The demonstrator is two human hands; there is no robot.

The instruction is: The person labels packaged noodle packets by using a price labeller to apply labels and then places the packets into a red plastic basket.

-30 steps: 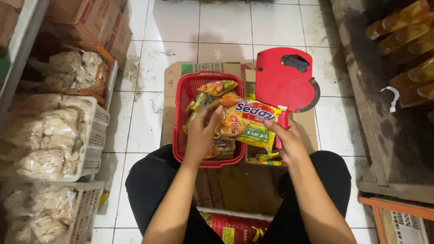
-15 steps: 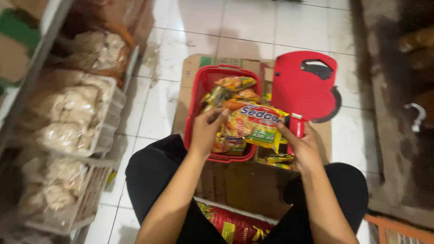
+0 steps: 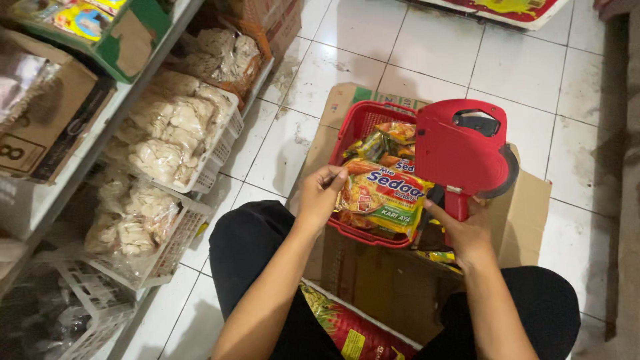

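Slippage is your main risk: your left hand [image 3: 321,195] pinches only the left edge of the noodle packet [image 3: 381,198], thumb on top and fingers curled beneath, so the glossy wrapper is supported on one side alone. The packet lies tilted across the near rim of the red basket [image 3: 357,127], over the other packets [image 3: 390,137] piled inside. Press anything against its free right end and it will likely pivot or slide off that rim toward the flattened cardboard box [image 3: 523,200] underneath

Your right hand [image 3: 467,230] is wrapped around the handle of the red price labeller [image 3: 463,150], which stands upright just right of the packet, its body overlapping the basket's far corner. I cannot tell whether its nose touches the wrapper. Because the tool is bulky and held low on the grip, a hurried squeeze could land askew or nudge the basket, which rests on uneven cardboard and might rock

Loose packets wedged by your right wrist, half hidden, could catch the tool. Wire baskets of crackers [image 3: 170,133] sit well apart on the left, so they look safe from your elbow
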